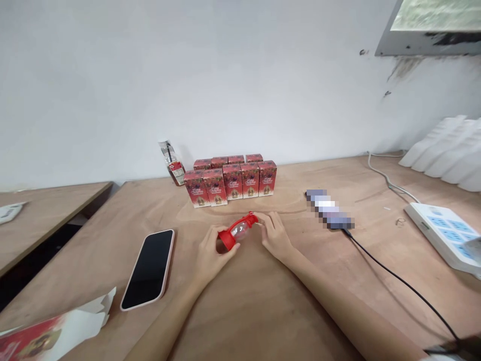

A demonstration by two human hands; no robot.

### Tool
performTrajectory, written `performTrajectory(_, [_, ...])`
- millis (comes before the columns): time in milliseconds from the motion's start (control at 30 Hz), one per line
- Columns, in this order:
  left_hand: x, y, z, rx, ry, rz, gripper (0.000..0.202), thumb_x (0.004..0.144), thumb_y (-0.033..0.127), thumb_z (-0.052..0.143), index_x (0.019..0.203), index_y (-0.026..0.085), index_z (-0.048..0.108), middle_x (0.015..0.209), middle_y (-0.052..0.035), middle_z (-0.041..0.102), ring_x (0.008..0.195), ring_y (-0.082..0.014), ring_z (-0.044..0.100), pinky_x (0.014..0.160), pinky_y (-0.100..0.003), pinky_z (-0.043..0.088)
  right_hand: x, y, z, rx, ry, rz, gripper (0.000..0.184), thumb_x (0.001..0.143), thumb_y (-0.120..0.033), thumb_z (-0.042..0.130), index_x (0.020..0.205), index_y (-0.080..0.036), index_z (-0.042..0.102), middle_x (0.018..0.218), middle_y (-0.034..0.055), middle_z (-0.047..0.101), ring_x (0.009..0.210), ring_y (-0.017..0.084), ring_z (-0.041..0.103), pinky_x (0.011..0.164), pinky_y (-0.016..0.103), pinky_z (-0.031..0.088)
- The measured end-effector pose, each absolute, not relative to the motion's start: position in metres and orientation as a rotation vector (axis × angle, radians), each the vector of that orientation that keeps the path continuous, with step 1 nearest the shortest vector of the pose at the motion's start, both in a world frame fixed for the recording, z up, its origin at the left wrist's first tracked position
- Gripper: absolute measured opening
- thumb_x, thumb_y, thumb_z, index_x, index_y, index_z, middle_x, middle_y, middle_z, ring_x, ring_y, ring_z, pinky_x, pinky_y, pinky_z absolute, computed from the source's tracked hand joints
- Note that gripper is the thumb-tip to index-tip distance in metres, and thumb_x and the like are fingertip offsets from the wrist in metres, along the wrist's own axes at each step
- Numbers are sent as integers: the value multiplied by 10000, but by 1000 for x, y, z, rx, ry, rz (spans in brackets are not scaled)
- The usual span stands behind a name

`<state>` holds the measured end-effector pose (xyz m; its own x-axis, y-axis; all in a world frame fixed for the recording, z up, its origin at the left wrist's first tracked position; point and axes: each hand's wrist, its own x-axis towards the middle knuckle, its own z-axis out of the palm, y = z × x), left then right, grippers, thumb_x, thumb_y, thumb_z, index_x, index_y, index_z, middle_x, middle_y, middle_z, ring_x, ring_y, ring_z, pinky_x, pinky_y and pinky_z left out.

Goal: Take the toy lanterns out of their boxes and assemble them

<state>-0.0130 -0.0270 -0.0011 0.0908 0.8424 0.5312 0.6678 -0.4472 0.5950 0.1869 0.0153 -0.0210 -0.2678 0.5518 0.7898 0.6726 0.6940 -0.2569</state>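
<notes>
My left hand [212,253] grips the wide red end of a little clear bottle [237,231], maybe a toy lantern, low over the table [263,306]. My right hand [276,235] pinches the other end, so it cannot wobble. Red boxes [233,180] stand behind.

The clear ornament with red plastic ends [238,231] sits on the wooden table [263,311], between my left hand [210,255] and right hand [276,235]. Red cardboard boxes [233,180] stand at twelve o'clock, the black pink-cased phone [149,268] lies at eight, and the white power strip [439,233] at three.
</notes>
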Motion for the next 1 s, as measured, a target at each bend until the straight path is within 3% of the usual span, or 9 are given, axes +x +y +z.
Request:
performTrajectory(133, [-14,-27,-5,2146,1634,1148,311,722,370,634,929,217,461,884,-18,625,784,-190,620,685,-310,484,176,2,-15,-710,-1988,-309,417,866,1,312,1238,-128,450,907,103,566,786,198,500,719,327,467])
performTrajectory(233, [-15,-27,-6,2171,1737,1067,252,731,392,594,847,221,451,791,-14,624,714,-212,612,630,-325,472,166,-11,-7,-588,-2070,-380,349,873,-47,371,1190,-119,498,989,113,614,818,195,534,717,327,447])
performTrajectory(333, [-14,-27,-5,2154,1778,1045,192,731,358,551,802,222,436,802,-32,630,755,-237,604,653,-349,465,161,-18,-3,-475,-2085,-424,290,878,-123,449,1154,-142,536,1034,77,664,883,183,561,735,319,423])
performTrajectory(467, [-9,-29,-3,2124,1624,953,149,755,328,505,834,210,461,826,-41,635,769,-225,604,681,-348,454,164,-19,-10,-452,-2092,-459,322,923,-169,418,1207,-284,516,1128,-14,658,1038,144,546,884,321,395])
performTrajectory(567, [-2,-34,-2,2224,1565,847,266,742,371,568,928,188,518,919,-84,645,896,-266,596,798,-404,429,166,-20,-19,-595,-2045,-430,449,898,-225,503,1312,-369,403,1297,12,538,1147,198,502,962,397,374])
performTrajectory(667, [4,-41,1,2262,1632,742,408,722,441,612,1012,167,528,991,-116,633,974,-305,564,853,-451,400,164,-20,-23,-758,-1877,-215,719,821,-329,627,1418,-295,227,1466,125,267,1285,335,356,1000,538,329])
performTrajectory(733, [3,-47,5,2290,1664,670,479,742,487,590,1075,152,515,1053,-136,612,1030,-318,534,883,-469,386,164,-19,-22,-819,-1872,73,819,823,-397,607,1450,-227,108,1490,168,158,1340,363,251,1021,574,305])
performTrajectory(867, [-23,-70,18,2342,1681,587,573,801,491,534,1241,143,418,1293,-165,491,1229,-318,401,1011,-496,295,167,-13,-20,-804,-1924,657,743,892,-462,472,1450,-209,50,1384,150,375,1283,284,382,990,490,403])
performTrajectory(1000, [-69,-94,31,2352,1705,511,567,778,439,587,1266,217,403,1374,-129,426,1294,-327,328,1035,-530,259,167,-13,-20,-736,-1922,704,834,808,-536,582,1429,-210,129,1353,153,402,1246,295,422,969,475,430])
